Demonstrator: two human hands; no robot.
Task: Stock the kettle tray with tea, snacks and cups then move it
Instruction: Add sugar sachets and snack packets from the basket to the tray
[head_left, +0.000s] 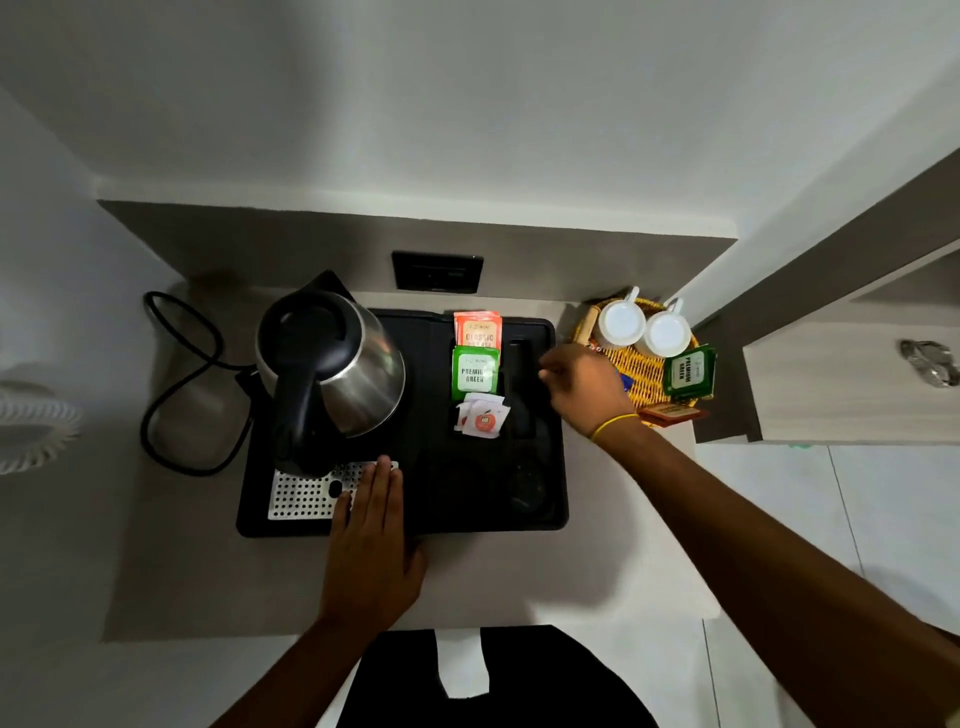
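A black kettle tray (488, 514) lies on the counter with a steel kettle (332, 364) at its left. Its middle slot holds orange tea packets (478, 328), green tea packets (475, 372) and small white sachets (483, 415). My left hand (371, 545) rests flat on the tray's front edge beside the perforated drip plate (301, 493). My right hand (584, 387) hovers over the tray's right rim, fingers curled; whether it holds anything is unclear. To the right, a yellow woven basket (641, 369) carries two white cups (644, 327) and more green tea packets (688, 371).
A black power cord (176, 374) loops on the counter left of the kettle. A dark wall socket (437, 271) sits behind the tray. A brown packet (670, 413) lies at the basket's front edge. A cabinet with a metal handle (930, 364) stands at the right.
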